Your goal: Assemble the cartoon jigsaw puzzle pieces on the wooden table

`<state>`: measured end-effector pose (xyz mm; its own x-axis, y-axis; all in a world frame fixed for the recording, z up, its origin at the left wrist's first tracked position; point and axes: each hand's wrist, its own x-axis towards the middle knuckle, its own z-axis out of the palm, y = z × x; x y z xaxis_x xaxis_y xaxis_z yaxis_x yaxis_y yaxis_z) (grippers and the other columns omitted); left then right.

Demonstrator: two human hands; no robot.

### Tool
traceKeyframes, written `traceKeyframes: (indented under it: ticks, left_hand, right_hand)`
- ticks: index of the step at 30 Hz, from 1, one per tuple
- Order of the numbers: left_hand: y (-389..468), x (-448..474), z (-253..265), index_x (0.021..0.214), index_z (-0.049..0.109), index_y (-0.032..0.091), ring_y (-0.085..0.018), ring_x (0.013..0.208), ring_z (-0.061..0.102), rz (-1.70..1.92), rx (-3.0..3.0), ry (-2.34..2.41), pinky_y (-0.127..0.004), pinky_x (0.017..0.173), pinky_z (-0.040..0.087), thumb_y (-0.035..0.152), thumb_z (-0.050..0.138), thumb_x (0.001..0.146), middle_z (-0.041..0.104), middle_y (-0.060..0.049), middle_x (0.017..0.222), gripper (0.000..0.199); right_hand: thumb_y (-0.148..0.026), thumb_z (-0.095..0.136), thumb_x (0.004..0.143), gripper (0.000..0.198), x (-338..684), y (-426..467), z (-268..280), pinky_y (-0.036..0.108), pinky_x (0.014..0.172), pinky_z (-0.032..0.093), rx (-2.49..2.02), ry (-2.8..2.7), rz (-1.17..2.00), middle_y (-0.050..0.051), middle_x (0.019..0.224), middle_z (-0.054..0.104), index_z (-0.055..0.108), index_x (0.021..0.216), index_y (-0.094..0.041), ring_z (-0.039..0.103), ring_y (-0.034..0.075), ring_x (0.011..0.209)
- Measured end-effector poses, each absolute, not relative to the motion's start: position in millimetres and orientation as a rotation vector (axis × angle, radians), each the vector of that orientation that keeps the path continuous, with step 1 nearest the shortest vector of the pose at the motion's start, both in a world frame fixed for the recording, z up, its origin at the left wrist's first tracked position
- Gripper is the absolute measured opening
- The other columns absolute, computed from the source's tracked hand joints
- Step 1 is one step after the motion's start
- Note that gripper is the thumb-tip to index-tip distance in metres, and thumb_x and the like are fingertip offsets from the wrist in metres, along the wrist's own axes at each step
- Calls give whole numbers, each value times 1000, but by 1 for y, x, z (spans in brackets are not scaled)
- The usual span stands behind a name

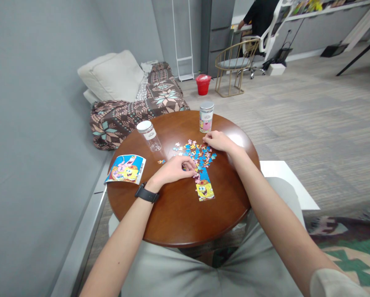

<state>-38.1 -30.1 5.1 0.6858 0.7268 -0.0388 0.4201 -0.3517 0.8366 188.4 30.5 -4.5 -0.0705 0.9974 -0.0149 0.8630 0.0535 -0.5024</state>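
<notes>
My left hand (176, 169), with a black watch on its wrist, is closed, thumb and fingers curled together at the near left side of the loose puzzle pieces (200, 153). Its fingertips meet a pink puzzle piece (197, 179) beside the joined part of the jigsaw (205, 189), which shows a yellow cartoon face below blue. My right hand (217, 141) rests at the far right edge of the pile. Its fingers are bent and drawn together; whatever lies under the fingertips is hidden.
On the round brown table (179, 222) stand a clear jar (152, 140) with a white lid and a printed jar (206, 117). A picture sheet (126, 169) lies at left. Beyond are a patterned sofa (166, 93), a red bin (203, 84), a chair (234, 62) and a seated person (261, 18).
</notes>
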Motion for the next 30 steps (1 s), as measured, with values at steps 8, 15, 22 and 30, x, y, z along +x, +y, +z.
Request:
traceKeyframes:
  ticks: [8,15,22,30]
  left_hand:
    - [-33,-37,7,80,65,16,-12,68,61,414,2100,927,-23,64,47,30,69,74,67,0,71,16]
    - [-33,-37,8,80,64,16,-12,68,61,402,2078,911,-22,64,47,30,72,73,67,0,71,18]
    - [-32,-37,6,81,64,16,-11,67,61,411,2074,891,-22,64,47,31,72,74,68,0,70,19]
    - [-32,-37,7,81,64,16,-12,67,61,412,2074,883,-23,64,48,31,72,74,67,0,71,19]
  right_hand:
    - [-29,47,89,27,187,30,-2,21,68,43,-1890,-1991,577,6,83,73,71,89,-16,65,16,77]
    - [-29,47,90,28,187,29,-1,21,71,45,-1891,-1995,591,7,85,74,71,90,-16,66,17,79]
    - [-29,47,89,28,188,31,-4,22,75,46,-1883,-1987,573,8,88,74,72,90,-16,67,17,83]
    - [-30,48,88,27,189,33,-5,21,73,45,-1881,-1983,587,7,87,74,71,87,-17,66,17,83]
